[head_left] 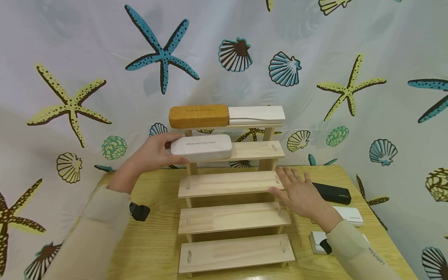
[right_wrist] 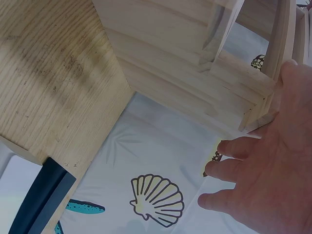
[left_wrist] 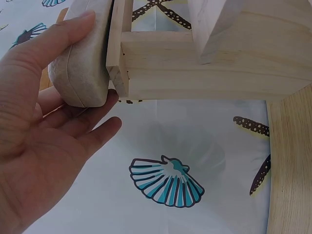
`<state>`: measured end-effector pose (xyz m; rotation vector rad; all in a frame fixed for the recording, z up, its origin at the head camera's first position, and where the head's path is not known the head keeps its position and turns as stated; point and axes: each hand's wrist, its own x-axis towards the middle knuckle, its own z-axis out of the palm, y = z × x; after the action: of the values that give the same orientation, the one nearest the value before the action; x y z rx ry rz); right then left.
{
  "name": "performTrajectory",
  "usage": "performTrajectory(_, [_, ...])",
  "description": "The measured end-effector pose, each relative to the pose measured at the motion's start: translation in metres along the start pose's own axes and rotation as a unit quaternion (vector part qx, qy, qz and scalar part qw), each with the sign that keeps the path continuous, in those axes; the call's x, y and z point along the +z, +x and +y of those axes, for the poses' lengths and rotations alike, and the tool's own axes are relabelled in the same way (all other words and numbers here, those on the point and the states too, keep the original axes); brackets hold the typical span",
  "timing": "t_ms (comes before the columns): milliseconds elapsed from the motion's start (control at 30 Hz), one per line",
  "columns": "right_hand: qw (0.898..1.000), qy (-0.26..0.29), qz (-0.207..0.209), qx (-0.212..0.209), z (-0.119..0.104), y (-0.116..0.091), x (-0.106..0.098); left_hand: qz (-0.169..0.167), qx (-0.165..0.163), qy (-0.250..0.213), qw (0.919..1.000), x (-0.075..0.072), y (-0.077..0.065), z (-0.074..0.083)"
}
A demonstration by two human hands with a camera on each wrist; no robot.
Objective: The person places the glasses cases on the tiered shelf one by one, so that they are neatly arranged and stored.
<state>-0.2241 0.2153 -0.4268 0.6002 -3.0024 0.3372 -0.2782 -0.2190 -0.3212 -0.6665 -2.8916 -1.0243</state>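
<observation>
Left hand (head_left: 154, 152) is gripping the pale case (head_left: 201, 147), likely light, stiff, best held endwise, at the rack's (head_left: 229, 183) left edge; right hand (head_left: 302, 193), straight-fingered, is flanking its right edge

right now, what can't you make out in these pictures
Head view: left end of the black case, hidden behind the right hand.
Head view: middle of the nearest white case, covered by the right sleeve.
Head view: the black case's lettering, too small to read.
Left wrist view: upper end of the pale grey case, cut off by the top edge.
</observation>
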Motion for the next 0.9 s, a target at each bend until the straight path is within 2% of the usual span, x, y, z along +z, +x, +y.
performTrajectory(533, [1.0, 0.002, 0.001, -0.001, -0.0016, -0.0005, -0.0018, -0.016, 0.005, 0.001, 0.9999, 0.0013, 0.0047, 0.0015])
performTrajectory(900, [1.0, 0.004, 0.002, -0.002, -0.0013, -0.0003, -0.0024, -0.005, -0.003, -0.019, 0.9998, 0.0036, 0.0074, -0.0011])
